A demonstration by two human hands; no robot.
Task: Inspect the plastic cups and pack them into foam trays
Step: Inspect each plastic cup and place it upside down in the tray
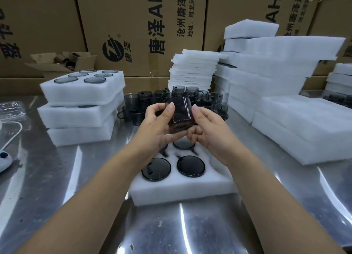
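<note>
Left hand (pixel 158 124): I see it curled round the left side of the cup (pixel 181 113), thumb up against the wall, fingers underneath.
Right hand (pixel 207 133): it grips the cup's right side, thumb tip on the upper edge, fingers tucked below.
Cup: dark and see-through. It is tipped on its side, held between both hands and lifted off the counter (pixel 57 177).
Tray (pixel 181 190): white foam, straight below the hands, flat on the counter between my two forearms.
Packed cups (pixel 156 169): they are sunk into the tray's holes. Two in the near row are in full view, one more sits just under the right fingers, and another is mostly hidden beneath the left hand.
Loose cups (pixel 196 95): a dark cluster with handles, just beyond the hands, standing on the counter.
Filled trays (pixel 80 93): three stacked well out to the left of the left hand, with cup rims showing in the top one.
Foam sheets (pixel 194 68): a thin-layered pile behind the loose cups.
Foam blocks (pixel 285 72): tall stacks out past the right hand, with lower ones nearer me.
Cartons (pixel 133 25): a printed brown wall far beyond the hands.
Cable (pixel 13 137): white, at the far left edge, well away from the left hand.
</note>
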